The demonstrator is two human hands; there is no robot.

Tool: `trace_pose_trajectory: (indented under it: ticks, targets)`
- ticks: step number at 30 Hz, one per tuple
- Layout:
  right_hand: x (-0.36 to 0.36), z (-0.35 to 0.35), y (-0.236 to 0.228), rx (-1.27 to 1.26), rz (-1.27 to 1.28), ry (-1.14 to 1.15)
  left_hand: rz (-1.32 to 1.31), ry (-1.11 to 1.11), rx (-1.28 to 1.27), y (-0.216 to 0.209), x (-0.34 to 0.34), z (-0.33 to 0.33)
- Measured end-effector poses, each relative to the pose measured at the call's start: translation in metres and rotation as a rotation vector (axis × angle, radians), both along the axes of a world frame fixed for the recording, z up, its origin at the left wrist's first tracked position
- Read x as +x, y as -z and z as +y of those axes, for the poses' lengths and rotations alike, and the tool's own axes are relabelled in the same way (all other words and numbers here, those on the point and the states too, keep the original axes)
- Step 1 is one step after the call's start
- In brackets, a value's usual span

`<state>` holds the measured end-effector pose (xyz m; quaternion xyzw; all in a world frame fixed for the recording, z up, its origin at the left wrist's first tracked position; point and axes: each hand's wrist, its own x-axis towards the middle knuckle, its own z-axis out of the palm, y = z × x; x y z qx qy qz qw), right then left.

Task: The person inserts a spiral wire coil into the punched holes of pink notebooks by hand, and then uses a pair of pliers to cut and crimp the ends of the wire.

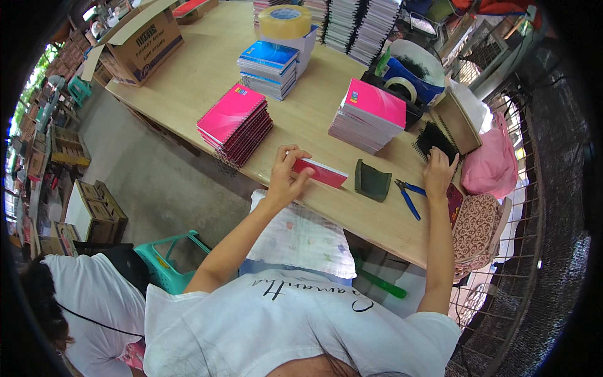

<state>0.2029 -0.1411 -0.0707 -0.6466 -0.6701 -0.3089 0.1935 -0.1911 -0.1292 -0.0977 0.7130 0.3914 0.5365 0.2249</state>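
My left hand (289, 177) grips a small pink notebook (323, 174) by its left end, thumb on the near side. The notebook is tilted up near the table's front edge, so mostly its long narrow side shows. My right hand (439, 174) reaches to a pile of black binding coils (434, 139), fingertips apart at its near edge. Whether a coil is between them is hard to see. Between my hands lie a dark green curved block (372, 180) and blue-handled pliers (410, 198). Pink notebooks stand in a left stack (233, 119) with dark coils and a right stack (369, 116).
Behind are blue notebooks (268, 66), a tape roll (284, 22) and a cardboard box (141, 47). A pink bag (490, 163) and patterned pouch (480, 229) crowd the right side by a wire mesh. A co-worker (94, 308) sits at lower left near a green stool (164, 261).
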Motion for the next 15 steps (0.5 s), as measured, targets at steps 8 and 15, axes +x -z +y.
trace_pose_trajectory:
  ticks: [8,15]
  targets:
    - [-0.073,-0.027,-0.041,-0.314,0.545,-0.350,-0.056,-0.006,-0.107,0.005,0.008,0.001]
    - [-0.156,-0.035,-0.046,-0.501,1.077,-0.480,-0.130,0.046,-0.189,0.011,0.007,0.002]
